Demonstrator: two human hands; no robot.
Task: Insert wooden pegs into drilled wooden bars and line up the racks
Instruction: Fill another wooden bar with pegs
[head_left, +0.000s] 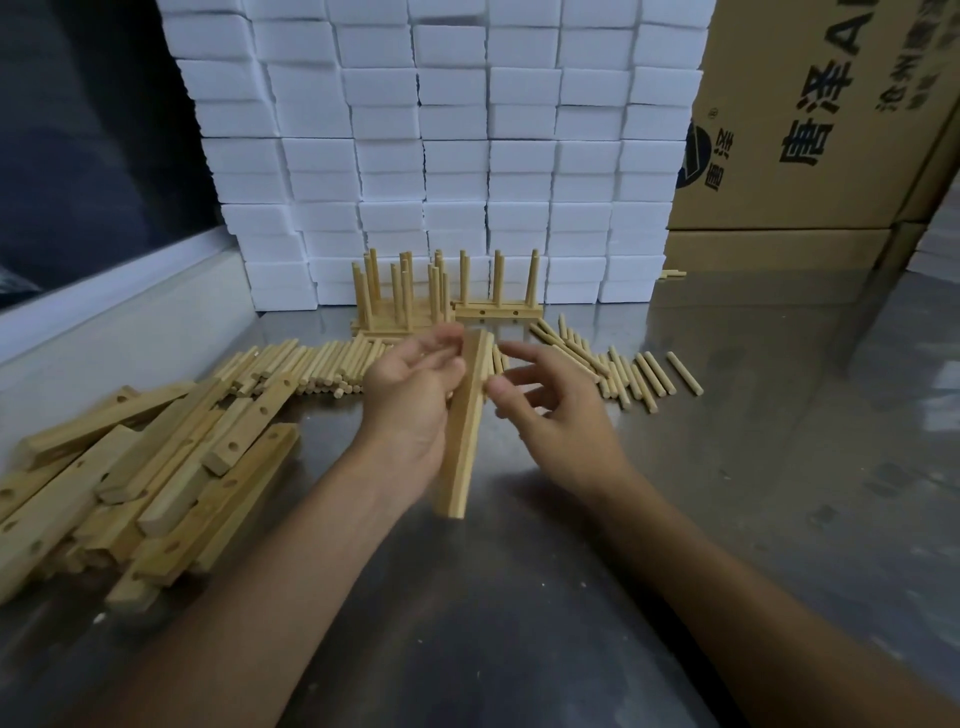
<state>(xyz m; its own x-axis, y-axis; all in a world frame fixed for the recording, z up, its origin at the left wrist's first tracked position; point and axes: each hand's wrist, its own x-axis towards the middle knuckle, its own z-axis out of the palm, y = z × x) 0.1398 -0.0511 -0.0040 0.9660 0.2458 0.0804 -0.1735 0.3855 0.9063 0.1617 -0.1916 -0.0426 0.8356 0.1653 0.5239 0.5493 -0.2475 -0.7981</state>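
Left of the held bar (464, 421) lies the bar pile (140, 478). The left hand (415, 400) grips the bar above the table; the right hand (550, 405), fingers loose, holds nothing. Pegs (623, 374) lie beyond it. A loose grip could drop the bar onto the racks (447, 296) behind.

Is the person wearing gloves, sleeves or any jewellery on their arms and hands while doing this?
No. Both forearms are bare as far as the picture shows, with no sleeves in view. The left hand and right hand have no gloves, and no rings, watch or bracelet are visible on them.
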